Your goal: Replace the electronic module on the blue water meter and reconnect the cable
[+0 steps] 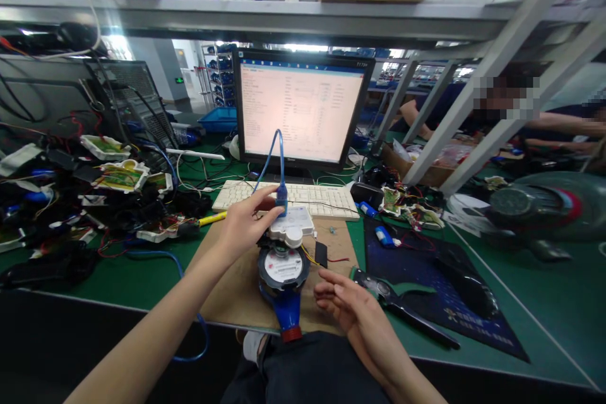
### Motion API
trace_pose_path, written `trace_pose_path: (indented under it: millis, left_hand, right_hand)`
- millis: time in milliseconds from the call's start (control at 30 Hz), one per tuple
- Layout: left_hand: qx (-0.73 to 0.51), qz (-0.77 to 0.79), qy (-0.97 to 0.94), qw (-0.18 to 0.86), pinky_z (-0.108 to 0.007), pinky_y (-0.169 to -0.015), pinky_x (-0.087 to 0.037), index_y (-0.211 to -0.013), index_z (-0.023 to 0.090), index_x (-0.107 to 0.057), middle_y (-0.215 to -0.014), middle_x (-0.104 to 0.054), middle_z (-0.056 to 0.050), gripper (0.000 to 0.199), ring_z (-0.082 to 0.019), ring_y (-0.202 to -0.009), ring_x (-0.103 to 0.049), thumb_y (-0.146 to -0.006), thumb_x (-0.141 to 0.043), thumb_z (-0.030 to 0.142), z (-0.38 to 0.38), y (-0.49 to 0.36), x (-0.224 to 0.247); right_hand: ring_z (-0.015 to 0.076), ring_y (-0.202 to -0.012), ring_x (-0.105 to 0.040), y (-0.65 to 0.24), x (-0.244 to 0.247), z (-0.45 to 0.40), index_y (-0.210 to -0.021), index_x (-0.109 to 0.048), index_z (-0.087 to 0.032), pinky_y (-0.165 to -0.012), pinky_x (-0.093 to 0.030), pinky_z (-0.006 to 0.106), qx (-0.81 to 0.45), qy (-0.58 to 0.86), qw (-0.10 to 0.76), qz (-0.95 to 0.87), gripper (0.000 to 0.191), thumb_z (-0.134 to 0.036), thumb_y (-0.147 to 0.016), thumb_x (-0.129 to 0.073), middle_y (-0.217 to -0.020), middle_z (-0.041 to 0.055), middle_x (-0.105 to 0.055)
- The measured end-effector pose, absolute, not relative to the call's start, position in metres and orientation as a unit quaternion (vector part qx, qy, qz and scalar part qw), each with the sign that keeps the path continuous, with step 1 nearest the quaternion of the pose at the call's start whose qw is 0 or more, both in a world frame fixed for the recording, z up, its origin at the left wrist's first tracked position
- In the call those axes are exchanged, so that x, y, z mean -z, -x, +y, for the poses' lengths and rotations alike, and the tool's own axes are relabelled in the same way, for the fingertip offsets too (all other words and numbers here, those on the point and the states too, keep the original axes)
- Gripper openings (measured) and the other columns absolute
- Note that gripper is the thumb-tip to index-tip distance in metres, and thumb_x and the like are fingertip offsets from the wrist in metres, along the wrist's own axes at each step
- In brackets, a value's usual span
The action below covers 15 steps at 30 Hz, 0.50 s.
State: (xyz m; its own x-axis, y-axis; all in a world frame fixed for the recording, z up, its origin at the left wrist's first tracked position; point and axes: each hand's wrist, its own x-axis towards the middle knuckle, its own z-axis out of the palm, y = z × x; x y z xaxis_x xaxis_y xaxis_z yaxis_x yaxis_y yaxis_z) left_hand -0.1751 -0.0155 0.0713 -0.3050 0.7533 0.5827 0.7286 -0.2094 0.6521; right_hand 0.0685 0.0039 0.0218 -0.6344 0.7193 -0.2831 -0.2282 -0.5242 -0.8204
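My left hand (249, 224) pinches a blue plug (281, 200) on a looped blue cable, between thumb and forefinger. The plug sits against the top of a white-cased module (292, 226). Below that lies a round meter (284, 265) with a white label and a blue body ending in a red cap (291, 333). Yellow and red wires and a small black piece (320, 254) are at the module's right. My right hand (348, 303) hovers right of the meter, fingers loosely curled but apart, holding nothing.
Behind the cardboard sheet (227, 290) stand a white keyboard (326, 201) and a monitor (300, 110). Wired modules crowd the left. Green-handled pliers (402, 300) lie on a dark mat (426, 259) at right. A person (502, 98) is beyond the metal frame.
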Motion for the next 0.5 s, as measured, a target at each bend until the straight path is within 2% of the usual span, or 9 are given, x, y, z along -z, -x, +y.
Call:
trace_pose_path:
  millis: [100,167,233,300,367,400,500]
  left_hand:
    - [-0.500,0.634,-0.591,-0.018,-0.029,-0.077,-0.054,-0.118,0.022,-0.055,-0.093,-0.070,-0.004,0.042,-0.016,-0.083,-0.066,-0.078,-0.060,0.035,-0.017,0.176,-0.067]
    - [-0.490,0.642,-0.589,-0.033,-0.029,-0.077,-0.053,-0.118,0.023,-0.055,-0.093,-0.070,-0.003,0.044,-0.016,-0.082,-0.067,-0.077,-0.061,0.036,-0.016,0.177,-0.066]
    - [-0.490,0.641,-0.589,-0.046,-0.029,-0.078,-0.054,-0.117,0.023,-0.056,-0.092,-0.071,-0.002,0.044,-0.017,-0.082,-0.067,-0.076,-0.062,0.038,-0.015,0.178,-0.066]
    - [-0.497,0.635,-0.588,-0.057,-0.028,-0.077,-0.054,-0.115,0.023,-0.057,-0.090,-0.071,-0.002,0.043,-0.018,-0.080,-0.068,-0.075,-0.062,0.040,-0.015,0.180,-0.064]
    - [-0.501,0.632,-0.587,-0.073,-0.027,-0.075,-0.055,-0.114,0.023,-0.058,-0.088,-0.072,-0.001,0.042,-0.018,-0.078,-0.068,-0.075,-0.062,0.041,-0.015,0.181,-0.062]
    - [-0.502,0.630,-0.587,-0.081,-0.026,-0.074,-0.055,-0.113,0.024,-0.058,-0.088,-0.072,-0.001,0.042,-0.017,-0.078,-0.069,-0.075,-0.062,0.041,-0.014,0.182,-0.060]
    - [-0.502,0.622,-0.592,-0.103,-0.020,-0.070,-0.055,-0.113,0.026,-0.057,-0.087,-0.073,0.001,0.040,-0.015,-0.076,-0.069,-0.075,-0.063,0.039,-0.013,0.184,-0.055]
  right_hand:
    - [0.0172,-0.080,-0.061,-0.090,-0.031,0.015,-0.098,-0.068,-0.019,-0.079,-0.048,0.033,-0.767,0.306,0.344,-0.447,0.037,-0.041,-0.068,-0.071,-0.085,0.0066,-0.069]
    - [0.0188,-0.083,-0.062,-0.114,-0.036,0.038,-0.102,-0.066,-0.020,-0.081,-0.048,0.037,-0.683,0.327,0.416,-0.503,0.037,-0.043,-0.072,-0.066,-0.089,0.0068,-0.069]
    - [0.0208,-0.089,-0.061,-0.145,-0.037,0.071,-0.107,-0.063,-0.021,-0.086,-0.047,0.041,-0.539,0.378,0.493,-0.569,0.038,-0.044,-0.076,-0.061,-0.096,0.0079,-0.067]
    - [0.0235,-0.096,-0.059,-0.180,-0.031,0.106,-0.110,-0.060,-0.020,-0.092,-0.044,0.046,-0.339,0.452,0.524,-0.637,0.040,-0.045,-0.079,-0.056,-0.104,0.0098,-0.065]
    - [0.0286,-0.105,-0.054,-0.213,-0.015,0.136,-0.105,-0.062,-0.018,-0.097,-0.039,0.052,-0.129,0.496,0.483,-0.710,0.043,-0.048,-0.075,-0.056,-0.109,0.0124,-0.063]
    - [0.0306,-0.106,-0.054,-0.226,-0.004,0.148,-0.104,-0.063,-0.017,-0.097,-0.038,0.054,-0.068,0.497,0.450,-0.739,0.045,-0.050,-0.075,-0.055,-0.107,0.0132,-0.063]
    - [0.0293,-0.107,-0.056,-0.251,0.031,0.173,-0.111,-0.061,-0.019,-0.094,-0.045,0.051,-0.013,0.487,0.364,-0.794,0.047,-0.051,-0.078,-0.050,-0.114,0.0123,-0.061]
